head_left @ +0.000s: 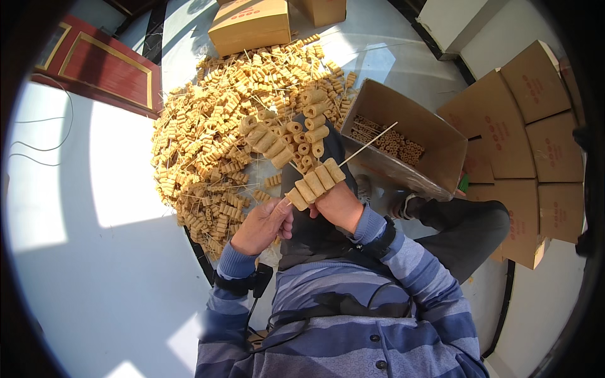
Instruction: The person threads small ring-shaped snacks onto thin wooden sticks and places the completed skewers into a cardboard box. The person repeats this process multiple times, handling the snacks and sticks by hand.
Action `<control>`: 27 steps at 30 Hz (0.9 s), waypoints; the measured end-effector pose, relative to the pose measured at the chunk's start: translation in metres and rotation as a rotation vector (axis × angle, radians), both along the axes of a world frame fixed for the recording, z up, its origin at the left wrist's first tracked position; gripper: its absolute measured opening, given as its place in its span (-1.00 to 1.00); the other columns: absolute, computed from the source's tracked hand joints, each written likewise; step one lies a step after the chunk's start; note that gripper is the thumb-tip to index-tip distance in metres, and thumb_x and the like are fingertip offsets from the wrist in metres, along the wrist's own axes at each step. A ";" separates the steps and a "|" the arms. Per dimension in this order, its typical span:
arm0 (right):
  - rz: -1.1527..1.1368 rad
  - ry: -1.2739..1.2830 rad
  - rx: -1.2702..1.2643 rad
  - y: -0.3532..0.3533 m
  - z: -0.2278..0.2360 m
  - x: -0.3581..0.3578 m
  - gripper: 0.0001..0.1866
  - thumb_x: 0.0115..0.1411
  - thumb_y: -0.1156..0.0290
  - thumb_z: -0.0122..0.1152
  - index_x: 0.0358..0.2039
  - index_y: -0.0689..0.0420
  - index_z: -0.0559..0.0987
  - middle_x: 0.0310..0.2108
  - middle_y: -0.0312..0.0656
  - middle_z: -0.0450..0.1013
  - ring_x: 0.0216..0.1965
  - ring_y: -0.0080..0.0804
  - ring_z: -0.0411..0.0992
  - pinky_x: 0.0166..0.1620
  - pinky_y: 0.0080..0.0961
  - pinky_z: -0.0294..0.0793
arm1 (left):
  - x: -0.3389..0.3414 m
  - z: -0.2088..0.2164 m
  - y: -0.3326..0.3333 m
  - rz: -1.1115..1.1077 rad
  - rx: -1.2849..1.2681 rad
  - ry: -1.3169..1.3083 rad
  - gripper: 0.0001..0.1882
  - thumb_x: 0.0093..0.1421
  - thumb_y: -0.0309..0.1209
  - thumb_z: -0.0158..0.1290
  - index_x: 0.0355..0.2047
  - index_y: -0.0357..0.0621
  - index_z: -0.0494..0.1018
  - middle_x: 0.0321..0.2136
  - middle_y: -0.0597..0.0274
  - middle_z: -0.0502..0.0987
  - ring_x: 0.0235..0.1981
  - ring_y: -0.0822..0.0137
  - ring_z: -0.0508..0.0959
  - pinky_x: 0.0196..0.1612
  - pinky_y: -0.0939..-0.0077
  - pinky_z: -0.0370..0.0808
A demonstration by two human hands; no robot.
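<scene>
A skewer of tan, hollow rolls [315, 184] lies slantwise across my hands. Its bare wooden stick sticks out to the upper right. My left hand [263, 225] is closed, thumb and fingers pinching the lower-left end of this skewer. Just behind the rolls, my right hand [341, 205] is closed, its fingers partly hidden. Rising above it is a bunch of similar skewers [296, 133], fanned out over my leg; their lower sticks appear to run into the right hand's grip.
A big heap of roll skewers [217, 129] covers the floor ahead and to the left. Right of my knee stands an open carton [435, 135] with skewers inside. Stacked cartons [517, 145] line the right wall; another carton [251, 26] sits behind the heap.
</scene>
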State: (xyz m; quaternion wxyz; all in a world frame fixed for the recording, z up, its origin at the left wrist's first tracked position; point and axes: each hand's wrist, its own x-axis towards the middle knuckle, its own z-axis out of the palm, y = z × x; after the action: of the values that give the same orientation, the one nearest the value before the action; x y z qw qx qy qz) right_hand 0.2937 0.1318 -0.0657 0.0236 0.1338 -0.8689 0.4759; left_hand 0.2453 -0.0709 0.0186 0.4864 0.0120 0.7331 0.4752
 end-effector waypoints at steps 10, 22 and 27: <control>-0.098 -0.116 -0.168 0.000 0.024 0.012 -0.71 0.28 0.33 0.12 0.00 0.03 0.56 -0.08 -0.17 0.52 -0.02 -0.16 0.48 -0.01 -0.32 0.51 | 0.042 0.046 0.056 -0.468 -0.016 1.456 -0.45 0.05 -0.41 0.22 0.11 -0.09 0.41 0.09 0.01 0.36 0.16 -0.05 0.33 0.18 0.05 0.28; 0.039 -0.372 0.542 -0.045 0.039 -0.014 -0.76 0.30 0.32 -0.02 -0.17 0.16 0.54 -0.32 -0.01 0.62 -0.26 -0.02 0.61 -0.23 -0.18 0.57 | 0.002 0.015 0.021 -0.157 -0.171 1.210 -0.75 0.18 -0.54 0.10 -0.11 -0.29 0.42 -0.07 -0.08 0.39 -0.03 -0.10 0.44 0.05 0.13 0.41; 0.029 -0.347 0.551 -0.031 0.039 -0.010 -0.74 0.35 0.27 0.01 -0.16 0.21 0.49 -0.41 0.04 0.59 -0.37 -0.07 0.61 -0.38 -0.20 0.57 | -0.022 0.029 -0.010 0.091 -0.238 1.436 -0.73 0.16 -0.65 0.07 -0.11 -0.24 0.42 -0.10 -0.05 0.40 -0.02 -0.04 0.43 0.05 0.19 0.41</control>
State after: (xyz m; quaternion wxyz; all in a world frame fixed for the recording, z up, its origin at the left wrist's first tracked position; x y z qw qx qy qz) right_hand 0.2841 0.1004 -0.0262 -0.1688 0.0644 -0.9541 0.2390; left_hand 0.2238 -0.0813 0.0476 -0.1366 0.2374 0.9179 0.2870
